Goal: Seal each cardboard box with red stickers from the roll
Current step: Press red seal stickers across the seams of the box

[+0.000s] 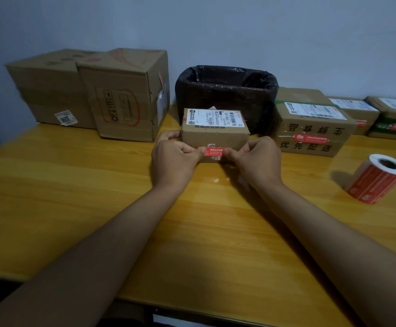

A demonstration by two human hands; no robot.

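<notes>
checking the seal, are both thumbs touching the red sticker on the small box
Touching. The head view shows the left hand and right hand thumbs pressing the sticker ends on the box.

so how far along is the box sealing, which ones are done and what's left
Looks done: the printed box on the right carries a red sticker, and the far-right boxes show red strips too. In hand: left hand and right hand press a red sticker onto the small box. Left: the two big boxes on the left show no such sticker from here; the roll waits nearby.
</notes>
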